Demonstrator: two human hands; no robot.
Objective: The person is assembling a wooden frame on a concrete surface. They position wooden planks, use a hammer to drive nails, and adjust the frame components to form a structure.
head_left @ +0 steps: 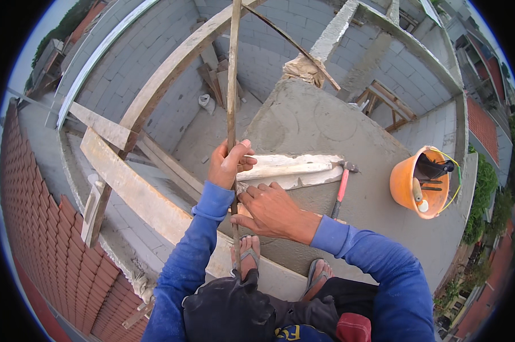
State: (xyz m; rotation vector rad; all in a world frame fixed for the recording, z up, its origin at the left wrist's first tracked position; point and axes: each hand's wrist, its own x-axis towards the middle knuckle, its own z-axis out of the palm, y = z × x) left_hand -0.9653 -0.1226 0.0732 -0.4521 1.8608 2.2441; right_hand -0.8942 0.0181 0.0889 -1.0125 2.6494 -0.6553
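A long, thin wooden strip (233, 74) runs up the middle of the view, from near my feet to the top edge. My left hand (229, 164) is closed around it at about mid-length, thumb up. Just below, my right hand (274, 214) has its fingers bent and its thumb laid against the same strip; its palm side is hidden. Beyond my right hand lie pale, cement-smeared boards (303, 181) on the grey slab (320, 128). A hammer (342, 187) with a red handle rests with its head at their right end.
An orange bucket (402, 191) with tools in it stands on the right of the slab. Long planks (138, 185) cross at left, beside a drop to a lower floor (203, 137). A second stick (289, 40) slants near a crumpled paper sack (304, 69). Roof tiles (46, 228) lie below left.
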